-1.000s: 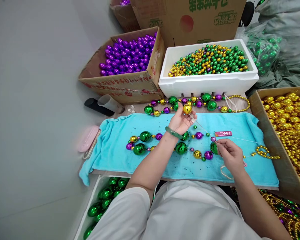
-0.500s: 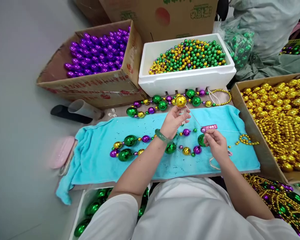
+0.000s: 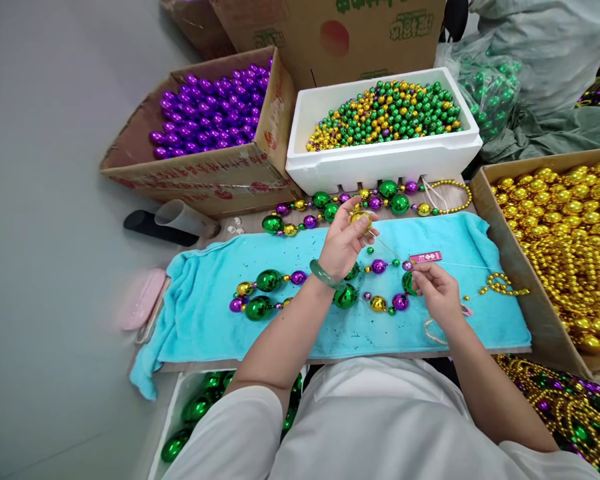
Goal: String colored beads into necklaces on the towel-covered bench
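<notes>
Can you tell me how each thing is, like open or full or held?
Left hand: closed on the gold bead.
Gold bead: held.
Right hand: pinched shut by the purple bead.
Thread: stretched between the hands.
Front strand: lying on the towel.
Back strand: lying behind the towel.
Towel: spread out, rumpled at its left end.
Purple-bead box: open, beads inside.
White box: open, beads heaped inside.
Gold-bead box: open, beads inside.

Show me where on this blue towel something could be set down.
On the towel, the front-left corner, below the bead strand, and the front-right corner, beside the gold-bead box, look open. The middle is crowded: strand, left hand and right hand.
</notes>
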A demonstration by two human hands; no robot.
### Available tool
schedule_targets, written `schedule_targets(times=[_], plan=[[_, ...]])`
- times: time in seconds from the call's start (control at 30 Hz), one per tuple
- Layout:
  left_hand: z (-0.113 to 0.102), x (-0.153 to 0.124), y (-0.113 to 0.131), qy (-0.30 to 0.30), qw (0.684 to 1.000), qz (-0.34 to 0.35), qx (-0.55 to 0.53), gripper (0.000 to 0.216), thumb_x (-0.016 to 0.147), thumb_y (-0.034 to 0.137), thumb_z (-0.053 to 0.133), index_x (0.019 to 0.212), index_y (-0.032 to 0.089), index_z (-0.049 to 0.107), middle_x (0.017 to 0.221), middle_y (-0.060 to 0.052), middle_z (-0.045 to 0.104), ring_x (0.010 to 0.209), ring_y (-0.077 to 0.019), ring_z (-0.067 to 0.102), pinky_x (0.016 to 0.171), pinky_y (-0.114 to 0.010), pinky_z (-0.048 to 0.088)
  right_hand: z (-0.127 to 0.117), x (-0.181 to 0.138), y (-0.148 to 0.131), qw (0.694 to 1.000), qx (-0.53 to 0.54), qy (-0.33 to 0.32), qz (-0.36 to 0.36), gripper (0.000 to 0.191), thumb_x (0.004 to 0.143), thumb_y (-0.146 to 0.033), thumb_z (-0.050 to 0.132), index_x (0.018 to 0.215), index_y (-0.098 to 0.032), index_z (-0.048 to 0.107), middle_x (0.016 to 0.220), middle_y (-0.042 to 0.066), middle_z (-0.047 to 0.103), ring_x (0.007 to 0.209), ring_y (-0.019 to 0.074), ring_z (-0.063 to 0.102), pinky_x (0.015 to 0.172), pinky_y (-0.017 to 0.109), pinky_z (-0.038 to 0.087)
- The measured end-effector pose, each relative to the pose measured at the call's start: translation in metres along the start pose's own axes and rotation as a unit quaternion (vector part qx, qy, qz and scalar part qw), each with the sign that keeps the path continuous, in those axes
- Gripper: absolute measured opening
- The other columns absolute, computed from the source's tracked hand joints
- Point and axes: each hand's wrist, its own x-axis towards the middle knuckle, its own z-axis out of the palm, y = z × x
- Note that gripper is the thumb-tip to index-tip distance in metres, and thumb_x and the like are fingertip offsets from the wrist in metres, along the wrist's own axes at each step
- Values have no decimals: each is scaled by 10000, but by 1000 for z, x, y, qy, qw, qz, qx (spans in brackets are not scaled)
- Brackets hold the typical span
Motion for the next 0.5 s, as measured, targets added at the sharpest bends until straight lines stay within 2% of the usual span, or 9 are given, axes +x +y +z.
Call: schedule_targets(times=[0.07,0.13,0.23,0.3,0.33,0.4,0.43,0.47,0.5], plan=[[3,-2,-2,23,1000,11,0,588,667,177,769,1197,270,530,927,-2,684,752,-100,625,661,-211,426,0,0,0,1000,-13,3,-3,164,837,-332,581,862,-173,615,587,-23,551,535,98,493,509,234,398],[5,-4,-5,20,999,24,14,648,625,137,791,1205,268,534,956,-9,690,811,-108,623,710,-208,431,1,0,-1,1000,-16,7,-4,163,835,-333,582,861,-174,613,584,-25,553,530,97,493,505,233,398],[4,-6,-10,-65,996,2,63,661,594,180,829,1194,251,561,1001,-48,691,857,-139,624,760,-226,447,3,1,-4,1000,8,4,0,155,826,-326,592,854,-174,610,577,-30,554,522,91,496,499,223,404],[-2,0,-12,-129,986,-34,98,528,660,289,794,1152,227,609,1029,-82,681,857,-162,625,743,-242,457,2,3,-7,999,30,13,6,151,818,-320,603,858,-175,609,580,-31,560,517,86,499,493,214,412],[-7,6,-13,-137,982,-47,119,427,707,336,753,1102,215,644,1026,-90,677,840,-166,622,725,-247,458,1,4,-7,999,40,23,8,152,815,-321,607,863,-176,608,585,-31,565,517,84,501,489,209,414],[-20,21,-19,-99,976,-48,187,226,745,319,713,932,191,710,955,-77,670,791,-153,600,717,-244,450,-2,5,-8,997,52,48,14,159,809,-328,616,867,-181,605,595,-30,573,519,83,504,477,200,413],[-28,29,-24,-68,968,-44,237,125,710,244,738,819,184,722,880,-56,658,761,-140,580,730,-234,442,-4,6,-8,997,55,58,19,163,805,-333,619,866,-182,602,599,-28,575,521,83,506,472,197,411],[-34,36,-30,-44,956,-45,288,97,639,140,770,709,180,716,798,-33,634,740,-130,560,756,-221,433,-6,6,-8,996,57,63,24,169,801,-339,623,863,-183,600,600,-27,576,521,83,507,468,196,410],[-41,43,-37,-32,942,-53,329,179,555,34,778,617,180,695,722,-10,598,721,-124,543,778,-210,425,-8,6,-8,996,57,67,30,176,795,-345,627,858,-182,598,597,-27,574,519,84,506,464,196,409]])
